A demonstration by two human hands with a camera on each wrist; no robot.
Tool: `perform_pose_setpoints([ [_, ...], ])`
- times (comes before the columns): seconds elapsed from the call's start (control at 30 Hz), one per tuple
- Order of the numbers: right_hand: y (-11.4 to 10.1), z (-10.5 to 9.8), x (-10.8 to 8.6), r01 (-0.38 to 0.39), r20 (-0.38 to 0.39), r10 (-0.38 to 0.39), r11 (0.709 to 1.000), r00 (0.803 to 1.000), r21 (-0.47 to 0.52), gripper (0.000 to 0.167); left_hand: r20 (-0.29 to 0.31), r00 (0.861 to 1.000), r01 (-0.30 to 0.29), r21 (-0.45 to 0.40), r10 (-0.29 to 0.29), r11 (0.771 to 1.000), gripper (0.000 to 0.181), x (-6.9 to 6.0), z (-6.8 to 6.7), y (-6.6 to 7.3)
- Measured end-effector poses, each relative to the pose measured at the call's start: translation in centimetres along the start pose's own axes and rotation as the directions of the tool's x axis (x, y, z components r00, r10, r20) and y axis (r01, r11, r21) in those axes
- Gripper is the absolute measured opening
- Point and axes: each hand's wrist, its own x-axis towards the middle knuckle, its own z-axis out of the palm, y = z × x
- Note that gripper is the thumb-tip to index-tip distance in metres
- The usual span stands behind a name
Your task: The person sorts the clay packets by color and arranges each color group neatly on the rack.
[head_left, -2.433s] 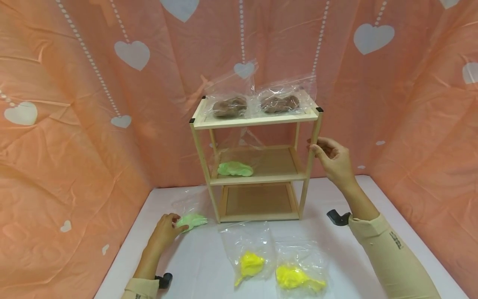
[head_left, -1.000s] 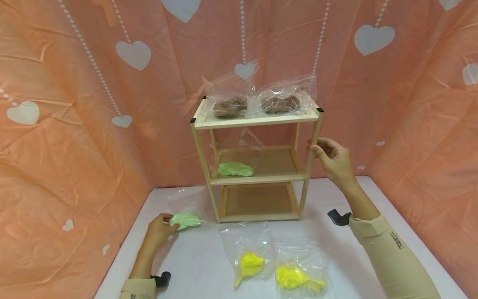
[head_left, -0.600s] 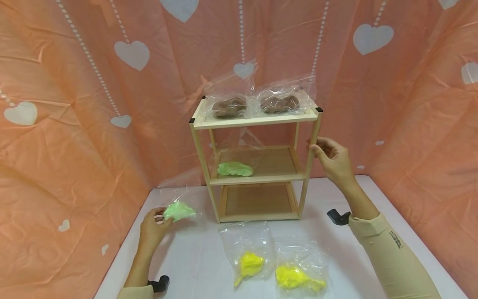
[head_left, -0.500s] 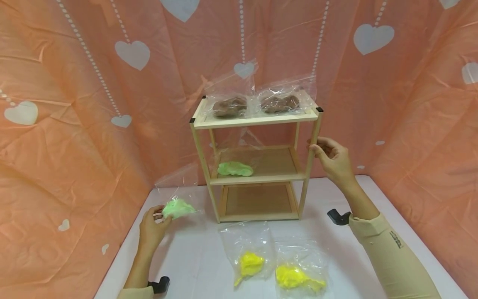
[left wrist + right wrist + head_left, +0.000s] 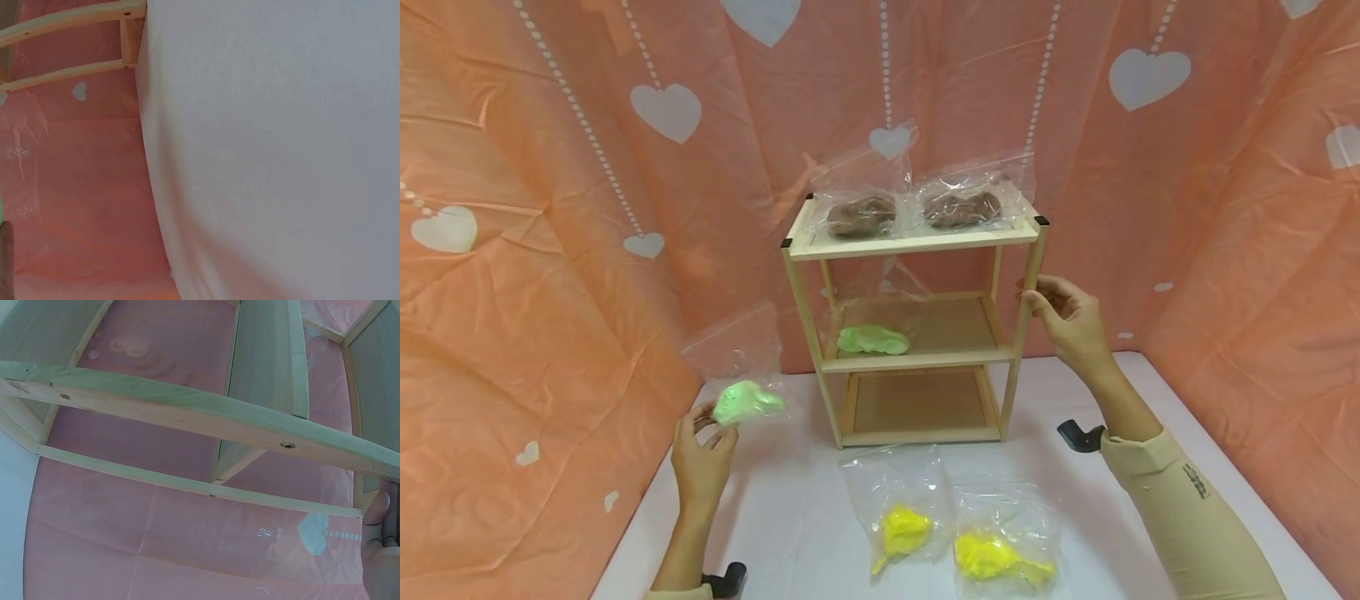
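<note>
Looking in from my end, I've got what looks like a makeshift booth: pink-orange cloth (image 5: 955, 83) with white hearts (image 5: 666, 112) walls in the back and both sides, creases and all. Inside there's a white bench (image 5: 797, 517), a small wooden rack (image 5: 917, 362) standing on it, and a black gadget (image 5: 1078, 436) at the right wrist. Home or lab around it? I can't tell from here.

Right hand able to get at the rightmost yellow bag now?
Probably yes: nothing visible blocks the right hand from the rightmost yellow bag, though it would first have to release the shelf post.
</note>
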Motion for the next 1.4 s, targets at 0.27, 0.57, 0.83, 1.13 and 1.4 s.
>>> perform_pose_setpoints([
  [0.27,0.1,-0.2,0.0,0.004,-0.010,-0.004,1.000,1.000,-0.005,0.020,-0.141,0.981,-0.141,-0.067,0.131,0.988,0.052,-1.1,0.5,2.5],
  [0.57,0.0,-0.3,-0.1,0.002,-0.006,-0.002,1.000,1.000,-0.009,0.020,-0.180,0.935,-0.326,-0.092,0.307,0.941,0.056,-2.7,1.2,4.3],
  [0.83,-0.1,-0.2,-0.1,-0.001,-0.006,0.001,1.000,1.000,-0.022,0.021,-0.131,0.864,-0.500,-0.122,0.486,0.857,0.057,-4.0,1.9,7.8],
  [1.13,0.0,0.0,-0.1,0.003,-0.004,-0.003,1.000,1.000,-0.031,0.021,-0.009,0.837,-0.539,-0.188,0.547,0.821,0.071,-4.5,3.5,7.9],
  [1.4,0.0,0.1,-0.1,-0.007,0.002,0.007,1.000,1.000,-0.016,0.022,0.134,0.861,-0.444,-0.275,0.491,0.853,0.072,-5.9,5.5,8.8],
])
